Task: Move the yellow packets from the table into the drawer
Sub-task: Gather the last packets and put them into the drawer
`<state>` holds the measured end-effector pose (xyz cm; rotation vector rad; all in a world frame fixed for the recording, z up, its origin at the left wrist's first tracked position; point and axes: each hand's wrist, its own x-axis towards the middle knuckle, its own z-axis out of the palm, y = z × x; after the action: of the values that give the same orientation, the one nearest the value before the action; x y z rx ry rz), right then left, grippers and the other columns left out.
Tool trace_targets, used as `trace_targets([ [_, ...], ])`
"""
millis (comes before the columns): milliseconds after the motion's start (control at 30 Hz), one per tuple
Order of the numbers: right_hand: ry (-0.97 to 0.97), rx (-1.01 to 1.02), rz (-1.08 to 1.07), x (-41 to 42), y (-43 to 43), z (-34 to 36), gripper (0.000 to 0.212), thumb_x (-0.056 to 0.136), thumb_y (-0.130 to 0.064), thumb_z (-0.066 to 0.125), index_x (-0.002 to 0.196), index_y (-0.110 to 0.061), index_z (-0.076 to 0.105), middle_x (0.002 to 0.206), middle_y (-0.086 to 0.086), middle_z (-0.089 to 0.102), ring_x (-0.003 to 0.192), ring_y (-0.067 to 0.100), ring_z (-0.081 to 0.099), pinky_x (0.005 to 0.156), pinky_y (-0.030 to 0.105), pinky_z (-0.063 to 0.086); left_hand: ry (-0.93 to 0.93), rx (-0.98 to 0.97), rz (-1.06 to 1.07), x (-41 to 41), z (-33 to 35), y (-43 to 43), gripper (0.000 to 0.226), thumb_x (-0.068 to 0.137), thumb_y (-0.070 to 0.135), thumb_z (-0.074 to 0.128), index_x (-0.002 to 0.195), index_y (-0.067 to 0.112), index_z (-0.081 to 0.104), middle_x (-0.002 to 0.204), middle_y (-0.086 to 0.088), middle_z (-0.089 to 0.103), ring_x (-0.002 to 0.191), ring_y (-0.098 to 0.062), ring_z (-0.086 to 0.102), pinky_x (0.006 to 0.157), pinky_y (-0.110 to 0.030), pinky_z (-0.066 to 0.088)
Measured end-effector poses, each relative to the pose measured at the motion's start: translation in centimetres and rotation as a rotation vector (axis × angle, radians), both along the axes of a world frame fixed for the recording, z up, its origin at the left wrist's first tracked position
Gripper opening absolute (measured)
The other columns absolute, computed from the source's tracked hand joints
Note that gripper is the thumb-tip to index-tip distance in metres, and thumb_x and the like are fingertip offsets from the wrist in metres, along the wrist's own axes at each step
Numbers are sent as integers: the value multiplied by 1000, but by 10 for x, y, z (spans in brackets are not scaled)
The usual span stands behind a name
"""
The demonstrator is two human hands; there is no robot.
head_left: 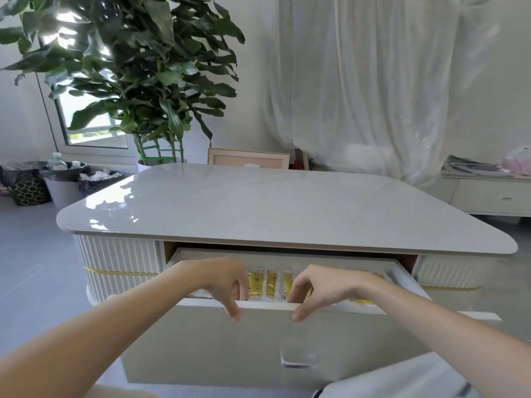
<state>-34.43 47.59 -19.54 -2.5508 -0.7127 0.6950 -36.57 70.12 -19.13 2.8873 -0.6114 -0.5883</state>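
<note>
**Packets (255, 284) lie in open drawer (264, 304)**

A glossy grey bench (287, 208) stands in a room with one curtain (359, 81), one plant (138, 67) and two bins (61, 185). At least four yellow packets show in the drawer. The left hand (221, 278) and right hand (319, 285) grip its front rim.

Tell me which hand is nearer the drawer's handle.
Right. The right hand is over the drawer at its front edge, almost straight above the handle. The left hand is over the same edge, farther off to the handle's left.
</note>
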Motion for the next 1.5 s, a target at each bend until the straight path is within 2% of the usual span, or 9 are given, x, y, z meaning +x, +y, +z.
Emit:
trace_targets([
  [300, -337, -17, 51, 13, 7, 0, 32, 64, -31, 86, 92, -25, 71, 86, -12, 71, 80, 3, 63, 64, 18, 47, -323, 151, 55, 0, 2, -7, 39, 69, 46, 78, 99, 27, 64, 103, 13, 66, 93, -7, 56, 69, -23, 40],
  [467, -704, -98, -5, 21, 10, -6, 66, 67, -47, 81, 124, -32, 53, 126, -12, 52, 118, 9, 41, 86, 27, 44, -675, 294, 81, 13, -11, -7, 82, 71, 56, 71, 136, 20, 36, 135, 1, 35, 122, -19, 37, 100, -32, 38],
  [700, -716, -181, -53, 56, 10, -26, 80, 91, -43, 59, 154, -20, 14, 161, -1, 12, 149, 17, 9, 121, 34, 10, -611, 391, 238, 43, -35, 3, 85, 94, 47, 46, 152, 17, -9, 160, -2, -9, 147, -33, -3, 119, -49, 8],
  [967, -889, -196, -103, 83, 28, -39, 62, 96, -32, 54, 151, -24, 25, 158, -9, 25, 145, 15, 26, 111, 27, 29, -635, 442, 318, 83, -59, 4, 81, 97, 28, 48, 150, 14, -12, 159, -8, -4, 146, -35, 6, 117, -50, 13],
  [1067, -1030, -121, -133, 92, 32, -47, 70, 49, -34, 94, 115, -24, 70, 118, -11, 68, 103, 11, 68, 74, 19, 54, -687, 465, 310, 91, -64, 2, 94, 88, 20, 63, 149, 11, -8, 158, -10, 4, 142, -37, 19, 113, -46, 24],
  [1167, -1064, -104, -139, 104, 33, -59, 72, 19, -24, 99, 88, -24, 78, 88, -11, 75, 72, 10, 73, 54, 17, 54, -725, 470, 318, 98, -69, 2, 108, 63, 15, 79, 135, 8, -1, 151, -8, 30, 123, -34, 46, 96, -40, 43],
  [1233, -1098, -147, -119, 108, 32, -63, 73, 20, -20, 99, 89, -21, 78, 89, -9, 75, 72, 11, 73, 60, 18, 56, -750, 459, 335, 100, -68, 2, 110, 54, 15, 81, 134, 8, 6, 145, -6, 41, 111, -30, 54, 85, -36, 48],
  [1367, -1070, -101, -171, 99, 35, -54, 71, 22, -19, 98, 90, -25, 77, 89, -13, 74, 72, 8, 72, 60, 16, 54, -761, 461, 293, 100, -65, -4, 97, 78, 6, 66, 149, 7, 0, 155, -12, 11, 133, -37, 31, 105, -40, 32],
  [1500, -893, -233, -113, 83, 30, -31, 57, 81, -13, 67, 134, -24, 48, 133, -7, 54, 119, 20, 51, 90, 29, 46, -819, 339, 324, 88, -64, -19, 71, 82, 5, 58, 143, 7, 23, 137, -8, 35, 116, -28, 45, 93, -33, 38],
])
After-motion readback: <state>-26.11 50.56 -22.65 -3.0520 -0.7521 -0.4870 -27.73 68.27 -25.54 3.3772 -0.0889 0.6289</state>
